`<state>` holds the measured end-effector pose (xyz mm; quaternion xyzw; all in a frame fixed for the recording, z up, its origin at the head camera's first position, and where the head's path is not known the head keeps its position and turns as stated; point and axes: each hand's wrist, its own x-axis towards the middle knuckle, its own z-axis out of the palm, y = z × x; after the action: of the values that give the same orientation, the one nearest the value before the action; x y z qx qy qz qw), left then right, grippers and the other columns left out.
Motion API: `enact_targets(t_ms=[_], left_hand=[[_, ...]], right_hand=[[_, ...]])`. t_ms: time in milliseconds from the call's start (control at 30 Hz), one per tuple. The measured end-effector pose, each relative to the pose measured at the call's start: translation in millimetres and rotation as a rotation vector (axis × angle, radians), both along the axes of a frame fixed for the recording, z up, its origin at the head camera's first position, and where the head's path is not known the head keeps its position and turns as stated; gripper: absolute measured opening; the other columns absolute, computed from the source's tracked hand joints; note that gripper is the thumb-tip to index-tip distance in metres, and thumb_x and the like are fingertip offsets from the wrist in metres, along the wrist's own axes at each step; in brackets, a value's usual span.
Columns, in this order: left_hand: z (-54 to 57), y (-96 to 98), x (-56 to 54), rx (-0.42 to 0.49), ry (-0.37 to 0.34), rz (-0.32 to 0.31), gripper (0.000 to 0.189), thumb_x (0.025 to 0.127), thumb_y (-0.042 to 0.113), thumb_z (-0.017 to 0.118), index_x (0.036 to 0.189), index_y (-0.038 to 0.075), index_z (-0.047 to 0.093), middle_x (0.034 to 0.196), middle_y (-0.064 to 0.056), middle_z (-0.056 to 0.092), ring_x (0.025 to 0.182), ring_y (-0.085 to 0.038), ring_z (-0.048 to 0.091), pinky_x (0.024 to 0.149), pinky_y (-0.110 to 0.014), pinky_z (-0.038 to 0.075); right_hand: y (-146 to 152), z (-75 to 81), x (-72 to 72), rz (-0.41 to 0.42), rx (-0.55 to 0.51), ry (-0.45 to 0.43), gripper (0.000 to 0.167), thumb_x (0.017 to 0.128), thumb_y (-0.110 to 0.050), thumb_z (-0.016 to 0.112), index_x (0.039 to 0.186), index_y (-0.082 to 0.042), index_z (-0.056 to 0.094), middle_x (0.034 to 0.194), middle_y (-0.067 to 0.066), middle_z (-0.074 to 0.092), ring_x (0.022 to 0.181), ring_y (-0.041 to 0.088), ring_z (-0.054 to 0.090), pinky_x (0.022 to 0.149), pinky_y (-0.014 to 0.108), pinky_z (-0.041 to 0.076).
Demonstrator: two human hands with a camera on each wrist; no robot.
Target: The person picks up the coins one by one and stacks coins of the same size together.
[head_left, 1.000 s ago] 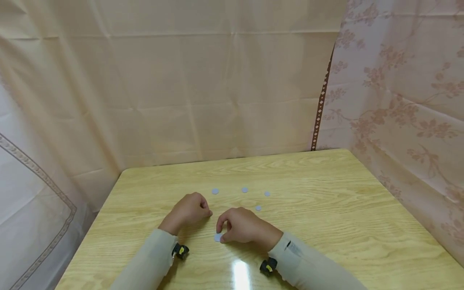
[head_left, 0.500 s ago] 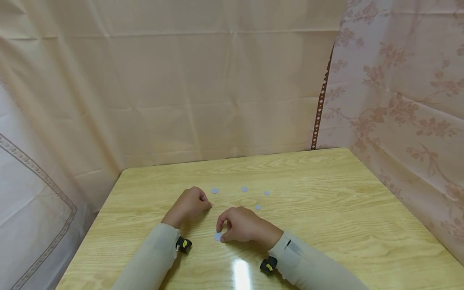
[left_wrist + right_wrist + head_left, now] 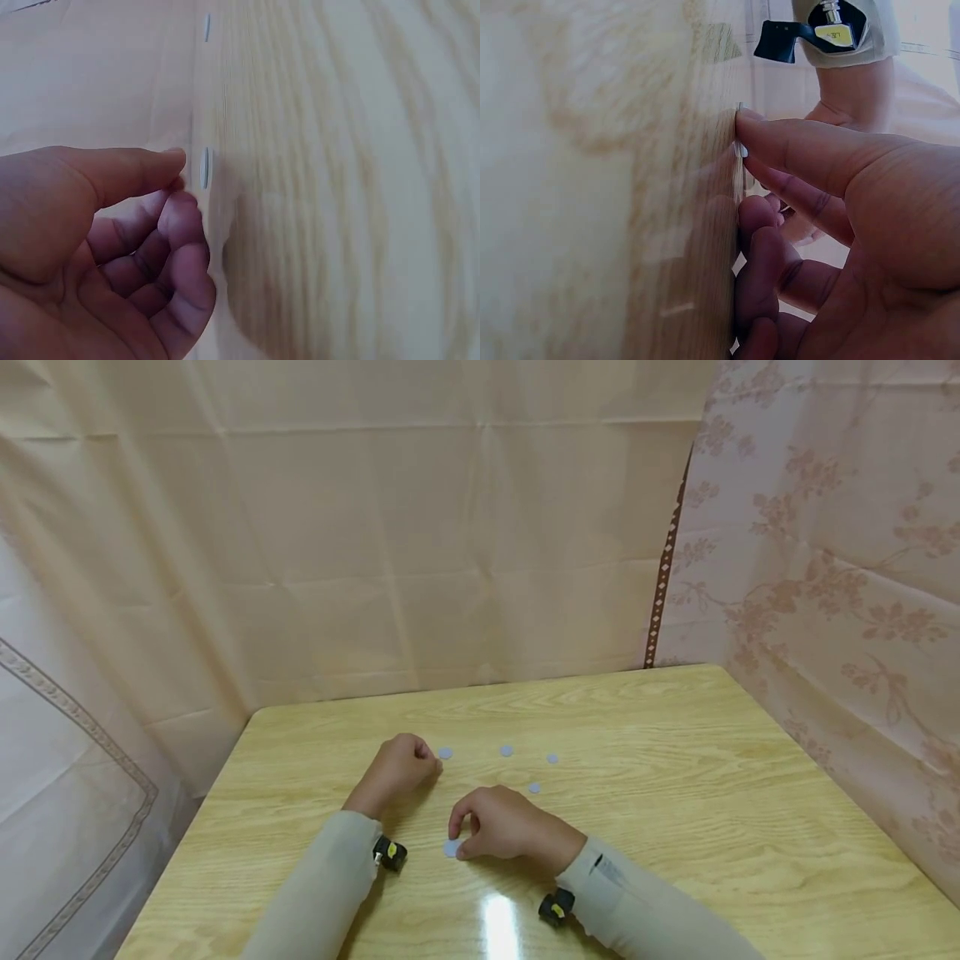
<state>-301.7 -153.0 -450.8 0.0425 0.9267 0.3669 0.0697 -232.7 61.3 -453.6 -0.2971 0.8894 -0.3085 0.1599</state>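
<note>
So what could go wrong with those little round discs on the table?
1. The right hand pinches a thin flat disc lying on the glossy table; it looks hard to lift and might slip away.
2. The left hand sits curled beside the far-left disc, so a knuckle could nudge it.
3. Three more discs lie loose nearby, and a sleeve might brush them.

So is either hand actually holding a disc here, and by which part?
The right hand pinches the near grey disc by its rim, flat on the table. The left hand holds nothing.
</note>
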Motion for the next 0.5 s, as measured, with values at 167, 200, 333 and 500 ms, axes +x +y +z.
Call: enact_targets(t_ms=[167,200,333,500], left_hand=[[-3.2,0.0,-5.5,0.038,0.003,0.025,0.017,0.092,0.02,0.079,0.091,0.01,0.065,0.086,-0.005,0.065,0.078,-0.02,0.057,0.067,-0.029,0.046],[-3.8,-0.3,-6.6,0.052,-0.003,0.028,0.018,0.093,0.021,0.078,0.093,0.009,0.065,0.087,-0.005,0.065,0.078,-0.02,0.057,0.066,-0.03,0.046],[-4.4,-0.6,-10.6,0.09,-0.031,0.031,0.02,0.095,0.021,0.075,0.103,0.008,0.062,0.089,-0.007,0.067,0.075,-0.019,0.06,0.063,-0.029,0.048],[-2.5,4.0,-14.7,0.056,-0.034,-0.01,0.023,0.096,0.022,0.074,0.111,0.009,0.061,0.094,-0.007,0.067,0.079,-0.019,0.061,0.067,-0.03,0.047]], right_hand=[[0,1.5,-0.5,0.008,-0.011,-0.011,0.014,0.085,-0.024,0.087,0.09,-0.029,0.075,0.066,-0.008,0.062,0.055,0.007,0.053,0.053,0.024,0.041],[0,1.4,-0.7,0.009,-0.013,-0.013,0.014,0.085,-0.024,0.087,0.09,-0.029,0.075,0.066,-0.008,0.062,0.055,0.007,0.053,0.052,0.024,0.041],[0,0.9,-0.4,0.004,-0.015,-0.012,0.015,0.085,-0.024,0.087,0.089,-0.03,0.074,0.066,-0.009,0.062,0.055,0.007,0.053,0.052,0.024,0.041],[1,-0.3,-0.4,-0.001,-0.009,-0.007,0.015,0.084,-0.025,0.087,0.089,-0.03,0.074,0.066,-0.01,0.062,0.055,0.007,0.053,0.052,0.024,0.041]])
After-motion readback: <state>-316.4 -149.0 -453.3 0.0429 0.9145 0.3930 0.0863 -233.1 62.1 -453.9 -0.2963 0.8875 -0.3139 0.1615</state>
